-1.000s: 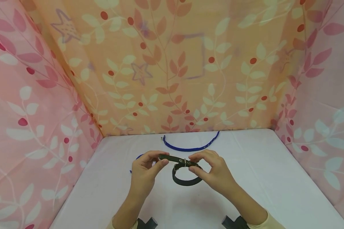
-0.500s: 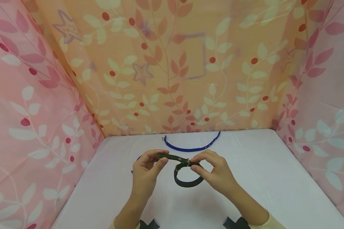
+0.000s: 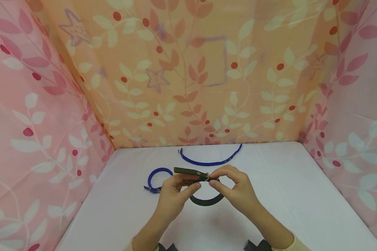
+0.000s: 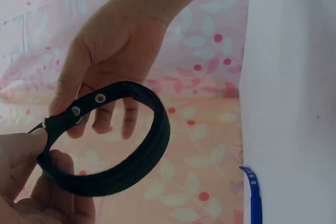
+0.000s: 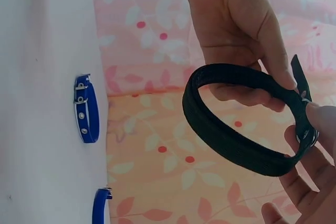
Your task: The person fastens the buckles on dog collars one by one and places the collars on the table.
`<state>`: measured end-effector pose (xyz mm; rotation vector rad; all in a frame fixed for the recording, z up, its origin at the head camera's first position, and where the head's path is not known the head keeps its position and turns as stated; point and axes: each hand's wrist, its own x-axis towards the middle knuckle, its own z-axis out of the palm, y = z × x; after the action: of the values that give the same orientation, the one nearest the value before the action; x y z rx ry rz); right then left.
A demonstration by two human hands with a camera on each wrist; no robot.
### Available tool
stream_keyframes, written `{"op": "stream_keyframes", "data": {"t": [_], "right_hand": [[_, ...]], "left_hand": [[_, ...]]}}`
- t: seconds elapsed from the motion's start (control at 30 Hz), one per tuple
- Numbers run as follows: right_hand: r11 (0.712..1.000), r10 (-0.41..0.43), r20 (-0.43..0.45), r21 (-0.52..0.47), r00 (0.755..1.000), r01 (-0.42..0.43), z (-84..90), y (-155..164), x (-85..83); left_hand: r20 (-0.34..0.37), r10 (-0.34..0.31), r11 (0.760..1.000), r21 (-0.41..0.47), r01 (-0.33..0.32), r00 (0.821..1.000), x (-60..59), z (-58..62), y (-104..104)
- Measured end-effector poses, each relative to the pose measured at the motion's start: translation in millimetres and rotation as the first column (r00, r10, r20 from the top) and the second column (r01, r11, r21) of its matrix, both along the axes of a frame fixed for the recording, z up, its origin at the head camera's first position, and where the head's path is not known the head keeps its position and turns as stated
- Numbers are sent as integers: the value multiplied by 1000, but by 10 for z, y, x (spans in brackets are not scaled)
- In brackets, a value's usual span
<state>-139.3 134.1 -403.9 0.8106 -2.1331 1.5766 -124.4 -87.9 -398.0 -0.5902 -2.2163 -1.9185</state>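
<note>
A dark green collar (image 3: 206, 202) with metal eyelets hangs as a buckled loop between both hands, above the table. Its free tail (image 3: 185, 170) points left over the left fingers. My left hand (image 3: 173, 197) pinches the strap just left of the buckle, thumb in front and fingers behind. On the other side, my right hand (image 3: 237, 184) pinches the strap right at the buckle (image 3: 207, 177). In the left wrist view the eyelets (image 4: 100, 98) show along the upper side of the loop. The right wrist view shows the tail (image 5: 300, 77) sticking up past the buckle.
A blue collar (image 3: 150, 177), fastened in a loop, lies on the white table (image 3: 113, 216) left of the hands. Behind them another blue collar (image 3: 204, 164) lies unfastened in a curve near the back edge. Patterned cloth walls (image 3: 188, 104) enclose the back and sides.
My left hand has let go of the tail's tip and moved right to the strap near the buckle. The looped blue collar is now uncovered. My right hand has barely moved.
</note>
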Motion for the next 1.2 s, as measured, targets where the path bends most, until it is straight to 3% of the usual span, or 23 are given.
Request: {"op": "stream_keyframes", "data": {"t": [0.3, 0.6, 0.8, 1.03, 1.2], "right_hand": [[1000, -26, -97, 5, 995, 26, 24, -32, 15], [1000, -23, -185, 12, 982, 25, 40, -44, 11], [1000, -22, -266, 12, 964, 26, 0, -39, -25], [997, -42, -223, 55, 974, 56, -20, -19, -15], [997, 10, -232, 77, 973, 8, -29, -20, -13]], "left_hand": [[-120, -47, 991, 119, 61, 992, 6, -40, 41], [-131, -38, 982, 179, 61, 991, 25, -68, 60], [-128, -34, 982, 179, 57, 991, 33, -91, 61], [-149, -51, 986, 150, 73, 988, 35, -104, 76], [-155, -50, 990, 125, 70, 987, 23, -113, 90]]}}
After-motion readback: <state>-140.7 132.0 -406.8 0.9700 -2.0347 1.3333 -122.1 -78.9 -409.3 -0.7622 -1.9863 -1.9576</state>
